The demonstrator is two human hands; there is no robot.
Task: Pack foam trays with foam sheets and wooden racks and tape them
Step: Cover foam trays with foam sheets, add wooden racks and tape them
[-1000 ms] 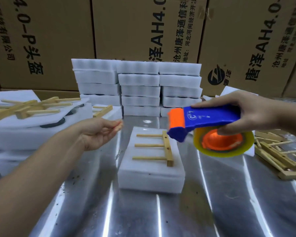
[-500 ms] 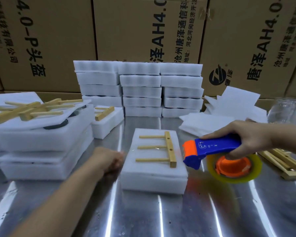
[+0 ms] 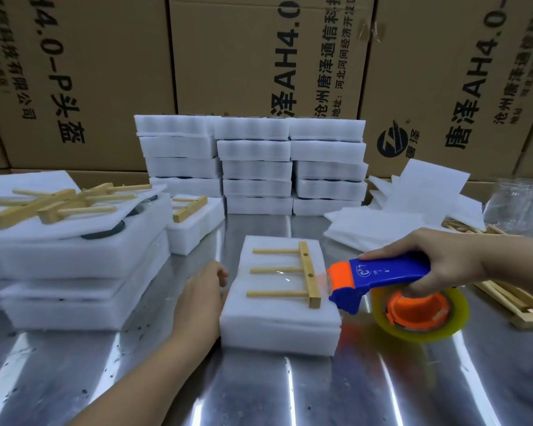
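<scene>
Foam tray [image 3: 277, 327] is parked mid-table on the shiny metal table [image 3: 259, 392], capped with a foam sheet, and a wooden rack [image 3: 306, 273] is laid flat on top, pegs pointed left. The left hand [image 3: 202, 292] is pushed up against the tray's left side wall. Its fingers are bent in toward the foam, but the tips are hidden behind the hand, so whether anything is pinched can't be told. On the other side, a blue and orange tape dispenser [image 3: 382, 276] is gripped by the right hand [image 3: 440, 256], with the thumb laid along the top of the handle and the other fingers wrapped underneath, next to the yellowish tape roll [image 3: 425, 318]. The orange nose is held right at the tray's right edge, just beside the rack's crossbar. A glossy streak can be seen across the middle peg.

So the tray is basically sandwiched between the two hands. Finished trays [image 3: 253, 161] are stacked at the back, loose foam sheets [image 3: 413, 204] are piled back right, and spare racks [image 3: 53, 204] are heaped on foam at the left. Cardboard boxes [image 3: 243, 56] are lined up behind everything.
</scene>
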